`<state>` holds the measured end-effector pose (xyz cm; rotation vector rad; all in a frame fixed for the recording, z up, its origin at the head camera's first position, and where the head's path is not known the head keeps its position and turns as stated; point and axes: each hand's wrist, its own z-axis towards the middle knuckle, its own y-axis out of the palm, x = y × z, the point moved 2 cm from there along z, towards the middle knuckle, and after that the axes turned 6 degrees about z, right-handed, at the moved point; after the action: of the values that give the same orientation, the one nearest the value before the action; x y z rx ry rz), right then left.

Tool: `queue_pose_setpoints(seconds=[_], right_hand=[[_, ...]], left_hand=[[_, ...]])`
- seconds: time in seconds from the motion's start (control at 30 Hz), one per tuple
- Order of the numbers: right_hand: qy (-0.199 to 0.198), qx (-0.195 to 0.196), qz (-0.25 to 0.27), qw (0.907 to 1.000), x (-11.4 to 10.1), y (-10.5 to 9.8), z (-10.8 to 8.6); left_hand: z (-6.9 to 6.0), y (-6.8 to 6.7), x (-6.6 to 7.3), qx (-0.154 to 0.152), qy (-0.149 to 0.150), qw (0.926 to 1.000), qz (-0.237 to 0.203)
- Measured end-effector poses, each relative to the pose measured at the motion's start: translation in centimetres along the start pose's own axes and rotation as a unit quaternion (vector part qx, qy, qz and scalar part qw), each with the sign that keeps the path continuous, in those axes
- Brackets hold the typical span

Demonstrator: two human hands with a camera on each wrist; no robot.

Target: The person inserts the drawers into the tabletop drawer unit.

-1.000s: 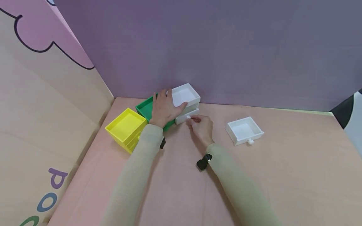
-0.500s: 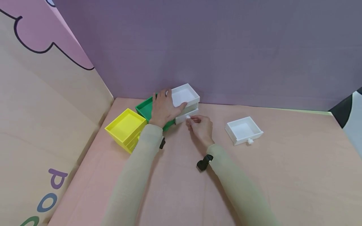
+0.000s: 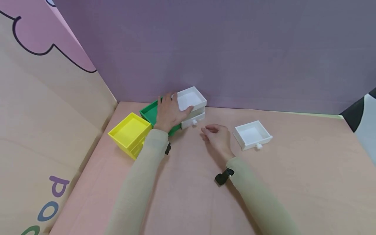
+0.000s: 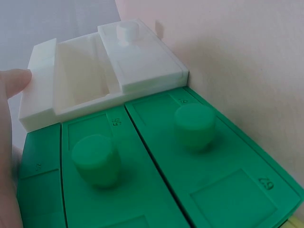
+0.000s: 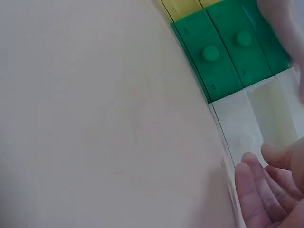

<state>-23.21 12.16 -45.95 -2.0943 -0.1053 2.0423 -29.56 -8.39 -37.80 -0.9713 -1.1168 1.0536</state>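
A small white drawer cabinet (image 3: 192,98) with a shallow tray top stands against a green drawer cabinet (image 3: 149,112). My left hand (image 3: 170,115) rests across the tops of both, fingers spread, thumb over the white one. In the left wrist view the white cabinet's lower drawer (image 4: 149,64) sits pushed in; its round knob (image 4: 127,32) shows, and the opening beside it holds no drawer. Just right of that knob, apart from it, my right hand (image 3: 218,138) has loosely bent fingers with nothing between them. A separate white drawer (image 3: 253,133) with a knob lies farther right.
A yellow drawer cabinet (image 3: 129,130) stands left of the green one, partly behind my left sleeve. Behind them rises a grey-purple wall (image 3: 223,58); a printed panel (image 3: 53,114) borders the pink-covered table (image 3: 188,195) on the left.
My right hand has let go of the lower white drawer's knob and moved a little right and toward me. My left hand stays on the cabinets.
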Motion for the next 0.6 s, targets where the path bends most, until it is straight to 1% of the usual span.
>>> queue_pose_setpoints(seconds=[0.13, 0.27, 0.43, 0.53, 0.6], right_hand=[[-0.007, 0.008, 0.001, 0.9999, -0.1, -1.1, -0.9], [-0.001, 0.015, -0.001, 0.9999, -0.3, -2.4, -1.7], [-0.028, 0.035, -0.018, 0.9989, -0.9, -4.3, -3.0], [-0.038, 0.047, 0.004, 0.9982, -0.9, -5.5, -3.8], [-0.034, 0.053, 0.019, 0.9978, -0.7, -6.3, -4.3]], left_hand=[[0.0, 0.0, 0.0, 0.001, 0.0, 1.0, 0.0], [0.0, 0.1, 0.1, 0.001, 0.003, 1.0, 0.001], [0.0, 0.1, 0.3, 0.0, 0.001, 1.0, 0.006], [-0.1, 0.1, 0.4, -0.004, 0.0, 1.0, 0.008], [-0.2, 0.1, 0.5, -0.004, 0.002, 1.0, 0.008]])
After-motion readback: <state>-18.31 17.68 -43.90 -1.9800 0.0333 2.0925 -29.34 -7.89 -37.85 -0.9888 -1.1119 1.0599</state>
